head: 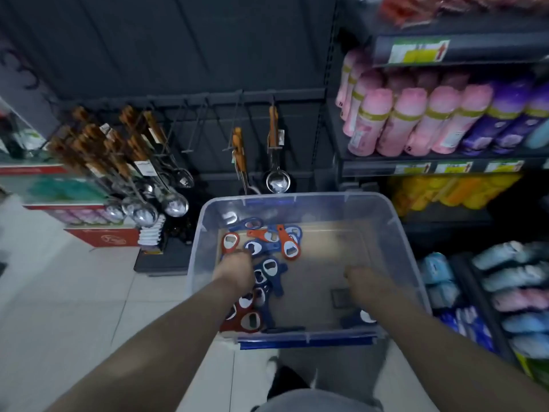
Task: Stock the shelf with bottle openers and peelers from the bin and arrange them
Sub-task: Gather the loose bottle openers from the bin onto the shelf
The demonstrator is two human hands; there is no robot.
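A clear plastic bin [410, 248] with a blue front rim stands on the floor below me. Several red and blue bottle openers [289, 245] lie heaped along its left side. My left hand [237, 270] is inside the bin, fingers curled down onto the pile of blue openers; whether it grips one is hidden by the back of the hand. My right hand [367, 282] reaches into the bare right part of the bin, fingers bent, with nothing visible in it. One blue opener [361, 318] lies near my right wrist. No peelers can be made out.
A dark pegboard rack behind the bin holds hooks [190, 135], several of them bare, with wooden-handled ladles [139, 185] at left and a strainer [277, 179] in the middle. Shelves with pink and purple bottles [416, 126] stand at right. White floor tiles [74, 292] lie to the left.
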